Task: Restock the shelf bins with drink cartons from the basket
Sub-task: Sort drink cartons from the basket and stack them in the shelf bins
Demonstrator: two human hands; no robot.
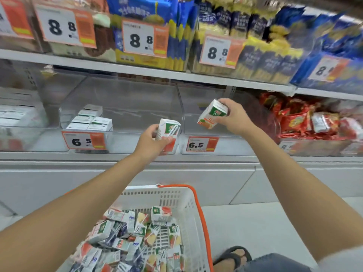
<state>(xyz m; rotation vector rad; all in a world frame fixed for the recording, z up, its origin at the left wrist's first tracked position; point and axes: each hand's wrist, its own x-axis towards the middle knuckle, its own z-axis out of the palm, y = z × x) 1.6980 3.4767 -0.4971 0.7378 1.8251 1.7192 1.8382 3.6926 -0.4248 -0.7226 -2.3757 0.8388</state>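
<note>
- White plastic basket [182,195], orange handle, near centre: loose drink cartons [161,213] piled inside.
- Left hand [151,140] grips upright white-orange carton [168,132] at clear shelf bin [121,107].
- Right hand [233,116] grips tilted carton [213,114] over right bin [216,99].

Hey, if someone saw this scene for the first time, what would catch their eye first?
Probably the two hands raised mid-frame at the shelf: the left hand grips an upright carton, and the right hand holds a tilted carton in front of a clear bin. Below, a white basket with an orange handle is heaped with loose cartons, and bold 8.8 price tags line the shelf above.
</note>
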